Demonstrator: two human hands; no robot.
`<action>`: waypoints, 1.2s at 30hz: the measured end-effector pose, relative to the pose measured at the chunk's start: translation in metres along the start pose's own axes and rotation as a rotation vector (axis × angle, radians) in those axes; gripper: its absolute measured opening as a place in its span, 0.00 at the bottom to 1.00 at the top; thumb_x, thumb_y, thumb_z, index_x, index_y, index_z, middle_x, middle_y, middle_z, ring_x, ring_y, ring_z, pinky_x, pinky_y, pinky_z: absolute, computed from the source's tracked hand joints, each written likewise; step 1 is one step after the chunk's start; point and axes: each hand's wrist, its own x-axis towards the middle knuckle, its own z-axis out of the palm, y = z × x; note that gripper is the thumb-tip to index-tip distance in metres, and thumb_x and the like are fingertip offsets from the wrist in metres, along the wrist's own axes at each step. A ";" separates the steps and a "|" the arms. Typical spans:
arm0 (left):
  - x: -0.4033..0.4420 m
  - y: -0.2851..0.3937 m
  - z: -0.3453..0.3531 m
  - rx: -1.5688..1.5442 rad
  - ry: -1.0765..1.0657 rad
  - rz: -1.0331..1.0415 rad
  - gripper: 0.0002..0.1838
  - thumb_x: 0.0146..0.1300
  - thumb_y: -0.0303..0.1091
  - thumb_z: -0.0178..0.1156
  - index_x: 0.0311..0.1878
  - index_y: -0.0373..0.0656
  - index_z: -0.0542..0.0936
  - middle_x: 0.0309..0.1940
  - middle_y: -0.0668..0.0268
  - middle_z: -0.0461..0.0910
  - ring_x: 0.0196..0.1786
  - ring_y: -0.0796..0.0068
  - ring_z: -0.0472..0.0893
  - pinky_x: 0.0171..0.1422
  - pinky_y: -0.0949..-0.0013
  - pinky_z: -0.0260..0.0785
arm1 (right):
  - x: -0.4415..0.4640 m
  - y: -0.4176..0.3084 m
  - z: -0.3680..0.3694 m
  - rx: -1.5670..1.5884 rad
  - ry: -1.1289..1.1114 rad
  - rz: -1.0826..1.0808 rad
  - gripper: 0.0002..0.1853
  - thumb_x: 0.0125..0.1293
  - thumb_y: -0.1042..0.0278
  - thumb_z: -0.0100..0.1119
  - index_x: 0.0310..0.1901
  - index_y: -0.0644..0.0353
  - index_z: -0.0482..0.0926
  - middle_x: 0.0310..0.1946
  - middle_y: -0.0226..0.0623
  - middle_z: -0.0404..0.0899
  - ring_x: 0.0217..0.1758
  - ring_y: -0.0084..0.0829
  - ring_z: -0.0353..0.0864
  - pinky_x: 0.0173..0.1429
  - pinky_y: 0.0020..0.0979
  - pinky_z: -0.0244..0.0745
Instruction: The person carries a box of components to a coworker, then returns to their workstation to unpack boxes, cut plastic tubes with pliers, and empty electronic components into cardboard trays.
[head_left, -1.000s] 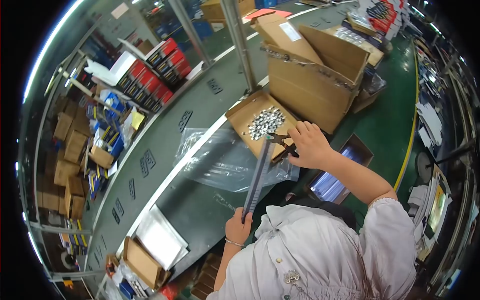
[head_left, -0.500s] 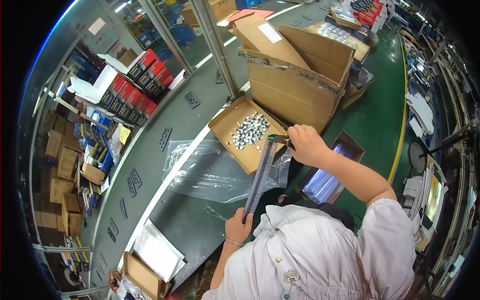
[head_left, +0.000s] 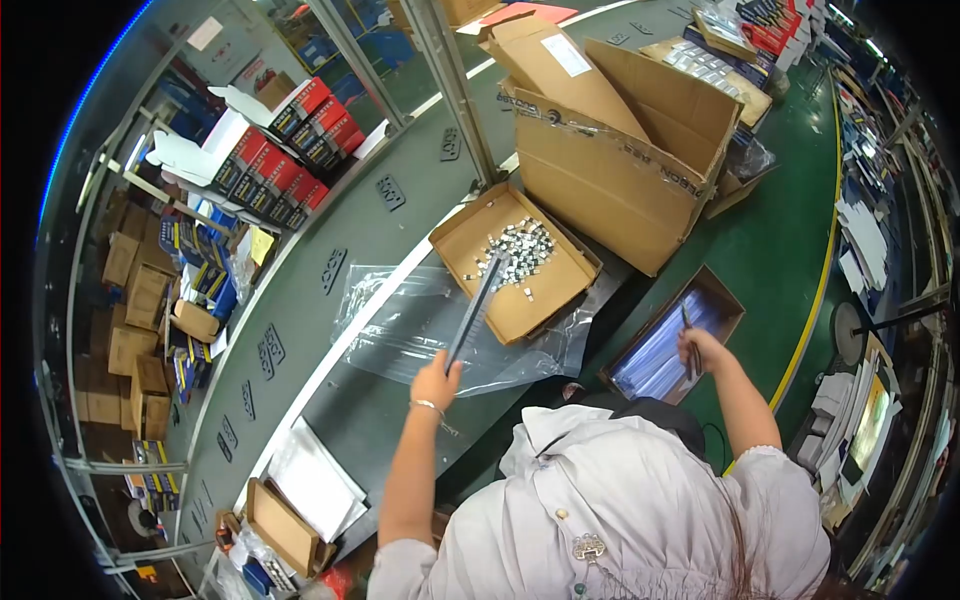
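Observation:
My left hand (head_left: 436, 382) is closed round the lower end of a long narrow plastic tube (head_left: 474, 312). The tube slants up over a shallow cardboard tray (head_left: 455, 240), its far end above a pile of small silver-and-dark parts (head_left: 530, 245). Off to the right, my right hand (head_left: 706, 350) grips a pair of pliers (head_left: 687, 318), jaws pointing up and away. That hand is over the near right side of an open carton (head_left: 728, 300) holding many clear plastic tubes (head_left: 650, 365).
A tall open cardboard box (head_left: 600, 185) stands behind the tray. Clear plastic bags (head_left: 400, 330) lie under and beside it. White sheets (head_left: 315, 480) rest at the lower left, near a small open box (head_left: 285, 525). Red-and-black printed boxes (head_left: 270, 165) stand across the conveyor (head_left: 330, 225).
My right hand has moved right with the pliers, away from the tube's far end to the carton. My left hand has moved forward and left; the tube's end now lies over the parts.

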 end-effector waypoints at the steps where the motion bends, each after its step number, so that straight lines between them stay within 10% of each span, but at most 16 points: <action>1: 0.011 0.001 -0.010 0.050 -0.061 -0.008 0.17 0.54 0.45 0.49 0.40 0.42 0.68 0.24 0.53 0.75 0.28 0.53 0.75 0.32 0.56 0.67 | 0.015 0.022 -0.036 -0.092 0.185 0.100 0.09 0.42 0.72 0.48 0.30 0.58 0.66 0.17 0.29 0.63 0.17 0.23 0.60 0.24 0.24 0.59; 7: 0.062 0.000 -0.088 0.383 -0.300 -0.011 0.20 0.49 0.48 0.54 0.39 0.43 0.70 0.32 0.54 0.75 0.38 0.55 0.75 0.40 0.58 0.67 | 0.040 0.084 -0.099 -1.038 0.855 0.223 0.31 0.41 0.58 0.54 0.50 0.62 0.61 0.36 0.44 0.72 0.40 0.37 0.74 0.43 0.35 0.69; 10: 0.081 0.001 -0.128 0.539 -0.397 0.063 0.25 0.43 0.49 0.59 0.42 0.45 0.69 0.35 0.57 0.75 0.40 0.59 0.75 0.43 0.60 0.66 | 0.006 0.034 -0.042 -1.203 0.869 0.506 0.38 0.41 0.53 0.57 0.55 0.57 0.57 0.49 0.44 0.66 0.54 0.37 0.65 0.54 0.34 0.63; 36: 0.099 0.097 -0.249 0.844 -0.383 0.190 0.24 0.40 0.40 0.60 0.46 0.58 0.72 0.32 0.59 0.76 0.36 0.60 0.75 0.41 0.64 0.68 | 0.014 0.036 -0.041 -1.202 0.705 0.615 0.32 0.40 0.52 0.54 0.50 0.57 0.68 0.54 0.42 0.61 0.57 0.38 0.61 0.56 0.39 0.57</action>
